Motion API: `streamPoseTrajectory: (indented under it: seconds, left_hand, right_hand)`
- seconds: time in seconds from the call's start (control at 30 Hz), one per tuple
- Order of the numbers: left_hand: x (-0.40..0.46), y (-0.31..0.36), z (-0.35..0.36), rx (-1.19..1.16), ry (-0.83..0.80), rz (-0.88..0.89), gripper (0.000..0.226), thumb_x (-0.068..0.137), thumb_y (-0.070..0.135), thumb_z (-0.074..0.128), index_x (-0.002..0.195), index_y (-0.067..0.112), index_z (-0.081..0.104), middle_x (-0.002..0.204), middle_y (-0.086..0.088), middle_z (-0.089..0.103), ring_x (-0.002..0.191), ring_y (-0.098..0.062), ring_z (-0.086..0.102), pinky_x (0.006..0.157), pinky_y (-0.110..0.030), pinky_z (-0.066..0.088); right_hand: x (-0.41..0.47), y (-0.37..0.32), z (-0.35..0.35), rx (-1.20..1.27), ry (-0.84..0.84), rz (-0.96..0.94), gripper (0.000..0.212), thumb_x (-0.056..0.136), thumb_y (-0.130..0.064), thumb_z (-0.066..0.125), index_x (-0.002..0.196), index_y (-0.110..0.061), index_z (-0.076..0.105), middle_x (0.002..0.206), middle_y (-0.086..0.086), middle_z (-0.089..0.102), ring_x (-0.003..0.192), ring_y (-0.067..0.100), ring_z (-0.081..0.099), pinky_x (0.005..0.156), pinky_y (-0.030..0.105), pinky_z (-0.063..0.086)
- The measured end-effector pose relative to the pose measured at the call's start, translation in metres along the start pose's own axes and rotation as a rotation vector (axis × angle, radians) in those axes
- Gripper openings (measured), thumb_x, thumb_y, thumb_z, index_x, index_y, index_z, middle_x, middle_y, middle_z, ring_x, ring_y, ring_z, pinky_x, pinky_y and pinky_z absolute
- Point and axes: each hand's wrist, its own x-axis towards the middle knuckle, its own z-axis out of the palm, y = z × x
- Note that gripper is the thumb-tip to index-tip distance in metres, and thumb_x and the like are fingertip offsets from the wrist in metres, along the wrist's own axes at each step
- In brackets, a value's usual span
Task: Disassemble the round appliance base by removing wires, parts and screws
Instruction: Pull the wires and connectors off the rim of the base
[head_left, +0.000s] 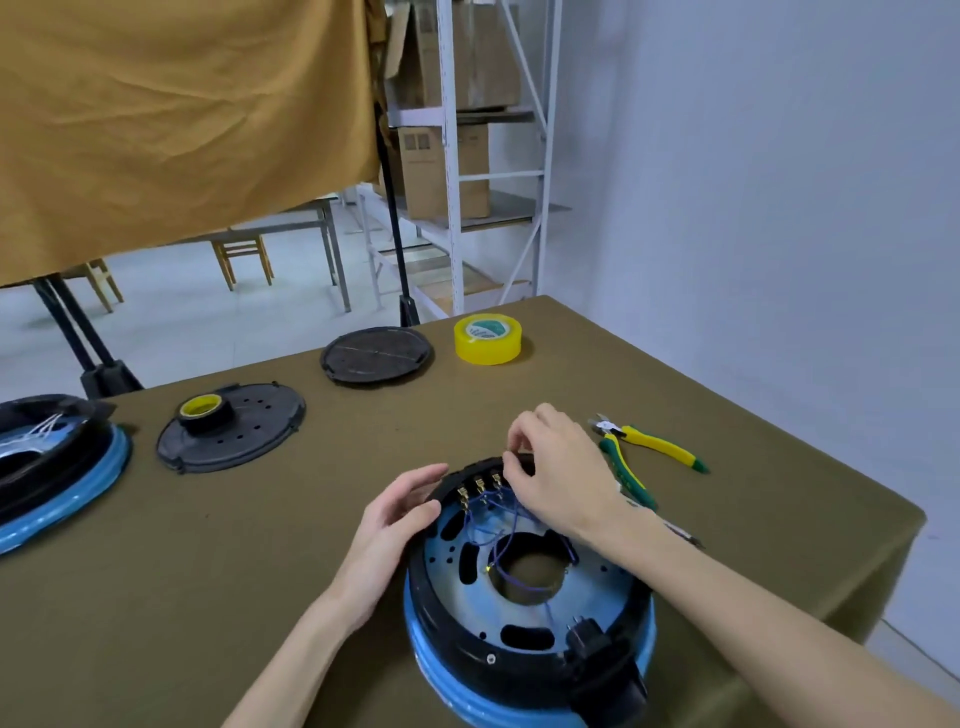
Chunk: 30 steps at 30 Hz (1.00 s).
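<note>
Currently, base: round appliance base (524, 618) on the desk (260, 545), near edge, open side up
Left hand (395, 525): fingers relaxed, resting on the base's black rim
Right hand (556, 467): fingertips pinching a black part at the far rim, above brass terminals (480, 491)
Wires: blue wires (498, 525) loop inside
Beside: cutters (644, 457) right of the base

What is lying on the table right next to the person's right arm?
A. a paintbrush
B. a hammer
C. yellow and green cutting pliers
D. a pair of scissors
C: the yellow and green cutting pliers lie on the table just beyond the right hand.
</note>
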Motion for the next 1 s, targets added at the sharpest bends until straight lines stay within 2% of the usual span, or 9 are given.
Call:
streamPoseTrajectory:
  seconds: [0.17, 0.27, 0.37, 0.47, 0.57, 0.67, 0.8, 0.9, 1.0]
  left_hand:
    - [0.014, 0.000, 0.007, 0.029, -0.062, 0.032, 0.056, 0.084, 0.020, 0.048, 0.134, 0.033, 0.070, 0.148, 0.017, 0.059, 0.140, -0.003, 0.050, 0.114, -0.030, 0.043]
    - [0.021, 0.001, 0.006, 0.002, -0.130, 0.016, 0.055, 0.086, 0.018, 0.045, 0.133, 0.032, 0.070, 0.140, 0.007, 0.068, 0.131, -0.016, 0.063, 0.108, -0.037, 0.052]
    - [0.024, -0.002, 0.003, 0.008, -0.129, 0.017, 0.052, 0.087, 0.017, 0.045, 0.132, 0.027, 0.069, 0.133, -0.002, 0.071, 0.124, -0.023, 0.067, 0.103, -0.040, 0.054]
    - [0.033, -0.005, -0.003, 0.035, -0.149, -0.005, 0.048, 0.090, 0.020, 0.047, 0.132, 0.029, 0.068, 0.132, -0.001, 0.072, 0.122, -0.022, 0.068, 0.103, -0.039, 0.054]
    - [0.043, 0.002, -0.009, 0.090, -0.157, -0.026, 0.037, 0.094, 0.023, 0.057, 0.125, 0.038, 0.073, 0.125, 0.003, 0.075, 0.116, -0.015, 0.071, 0.095, -0.029, 0.057]
    - [0.049, 0.004, -0.012, 0.215, -0.091, 0.002, 0.029, 0.100, 0.006, 0.061, 0.109, 0.030, 0.076, 0.116, -0.001, 0.075, 0.113, -0.021, 0.069, 0.094, -0.030, 0.055]
    - [0.054, 0.010, -0.023, 0.450, -0.073, -0.001, 0.015, 0.096, 0.016, 0.065, 0.091, 0.030, 0.062, 0.132, 0.022, 0.062, 0.131, -0.005, 0.052, 0.105, -0.033, 0.045]
    - [0.046, 0.013, -0.025, 0.375, -0.131, 0.020, 0.037, 0.097, 0.007, 0.058, 0.116, 0.039, 0.061, 0.137, 0.024, 0.061, 0.135, 0.005, 0.050, 0.111, -0.032, 0.041]
    - [0.038, 0.015, -0.012, 0.320, -0.148, 0.045, 0.051, 0.098, 0.006, 0.048, 0.140, 0.032, 0.059, 0.140, 0.020, 0.063, 0.134, 0.004, 0.053, 0.113, -0.026, 0.040]
  right_hand:
    - [-0.018, -0.002, -0.006, -0.236, -0.196, 0.223, 0.037, 0.098, -0.042, 0.050, 0.083, -0.012, 0.065, 0.070, 0.002, 0.056, 0.069, 0.028, 0.058, 0.059, 0.033, 0.049]
    - [-0.016, -0.004, -0.002, 0.001, -0.242, 0.305, 0.044, 0.100, -0.033, 0.050, 0.073, 0.000, 0.059, 0.060, 0.007, 0.053, 0.058, 0.034, 0.055, 0.050, 0.035, 0.045]
    - [-0.007, -0.002, 0.003, 0.181, -0.231, 0.373, 0.039, 0.100, -0.028, 0.051, 0.070, -0.002, 0.054, 0.057, 0.012, 0.057, 0.067, 0.042, 0.065, 0.059, 0.042, 0.054]
    - [0.000, 0.001, 0.009, 0.159, -0.234, 0.350, 0.033, 0.093, -0.026, 0.056, 0.082, 0.004, 0.065, 0.063, 0.020, 0.069, 0.059, 0.036, 0.061, 0.060, 0.041, 0.056]
    - [0.009, 0.005, 0.011, 0.146, -0.248, 0.302, 0.032, 0.091, -0.028, 0.061, 0.074, -0.003, 0.069, 0.061, 0.016, 0.069, 0.063, 0.035, 0.064, 0.056, 0.039, 0.054]
    - [0.019, 0.008, 0.010, 0.193, -0.279, 0.225, 0.025, 0.091, -0.027, 0.067, 0.074, -0.009, 0.072, 0.064, 0.008, 0.072, 0.062, 0.023, 0.067, 0.061, 0.037, 0.056]
    - [0.029, 0.002, 0.007, 0.274, -0.380, 0.134, 0.017, 0.093, -0.026, 0.070, 0.081, -0.014, 0.075, 0.071, -0.001, 0.074, 0.060, 0.007, 0.063, 0.064, 0.028, 0.053]
    - [0.035, -0.008, 0.006, 0.227, -0.412, 0.096, 0.018, 0.093, -0.027, 0.071, 0.083, -0.014, 0.079, 0.071, -0.003, 0.073, 0.060, 0.004, 0.059, 0.065, 0.027, 0.051]
    - [0.035, -0.016, 0.002, 0.063, -0.342, 0.099, 0.014, 0.090, -0.031, 0.070, 0.086, -0.022, 0.079, 0.075, -0.009, 0.073, 0.074, 0.008, 0.061, 0.072, 0.032, 0.055]
